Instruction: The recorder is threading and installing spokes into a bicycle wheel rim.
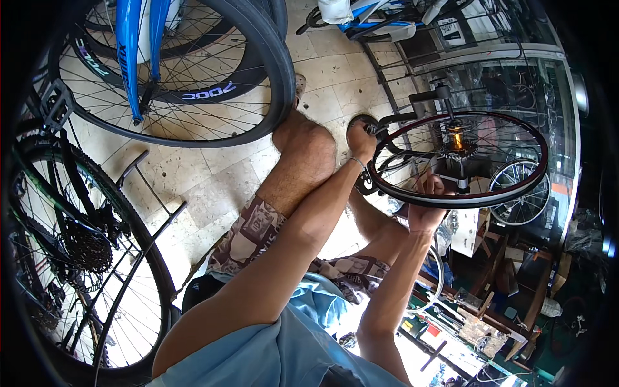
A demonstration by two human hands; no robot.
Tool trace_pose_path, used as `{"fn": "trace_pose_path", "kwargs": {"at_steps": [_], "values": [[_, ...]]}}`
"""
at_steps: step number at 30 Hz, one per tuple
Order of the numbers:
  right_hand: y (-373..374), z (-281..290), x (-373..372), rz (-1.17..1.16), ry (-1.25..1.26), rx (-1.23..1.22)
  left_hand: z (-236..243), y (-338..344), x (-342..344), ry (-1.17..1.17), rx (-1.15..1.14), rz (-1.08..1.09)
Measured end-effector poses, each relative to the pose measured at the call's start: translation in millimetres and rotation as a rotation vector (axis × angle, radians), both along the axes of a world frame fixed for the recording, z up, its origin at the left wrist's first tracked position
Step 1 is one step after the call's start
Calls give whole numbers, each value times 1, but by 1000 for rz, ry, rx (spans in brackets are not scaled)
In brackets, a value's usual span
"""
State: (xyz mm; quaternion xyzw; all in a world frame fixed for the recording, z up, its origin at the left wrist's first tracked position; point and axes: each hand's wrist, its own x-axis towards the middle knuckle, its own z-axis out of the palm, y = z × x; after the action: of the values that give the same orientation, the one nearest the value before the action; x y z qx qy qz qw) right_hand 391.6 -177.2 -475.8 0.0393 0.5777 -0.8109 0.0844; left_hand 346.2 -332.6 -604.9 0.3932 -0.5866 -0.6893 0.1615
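1. The wheel is in front of me, to my right, between the two arms of a stand. Its rim is dark red and black, with a pale band on the near side.
2. In the centre of the wheel there is a gold hub, and just beside the hub sit the dark sprockets.
3. My left hand is at the left edge of the rim, beside the grey stand. Its fingers are curled near a dark round part; whether they close upon it, I cannot tell.
4. My right hand is at the near side of the rim, with the palm turned up. Its fingers are bent and reach toward the spokes; whether they pinch one, I cannot tell, because the rim hides a part of them.
5. Behind the wheel, on the right, there is a silver wheel, near the glass cabinet.
6. On my left, a blue fork holds a large wheel with a black tyre. Nearer to me is another bicycle, with its cassette visible.
7. Under my legs the floor is of pale tiles.
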Motion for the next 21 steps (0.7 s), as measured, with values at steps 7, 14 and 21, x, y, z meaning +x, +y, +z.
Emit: {"fn": "trace_pose_path", "kwargs": {"at_steps": [7,14,21], "values": [[34,-47,-26,120,-395,-36,8,-2,-2,2,136,-34],[-4,-57,-34,-111,-502,68,5,-7,1,-66,42,-62],[-14,-80,-34,-55,-505,-59,8,-8,8,-79,14,-55]]}}
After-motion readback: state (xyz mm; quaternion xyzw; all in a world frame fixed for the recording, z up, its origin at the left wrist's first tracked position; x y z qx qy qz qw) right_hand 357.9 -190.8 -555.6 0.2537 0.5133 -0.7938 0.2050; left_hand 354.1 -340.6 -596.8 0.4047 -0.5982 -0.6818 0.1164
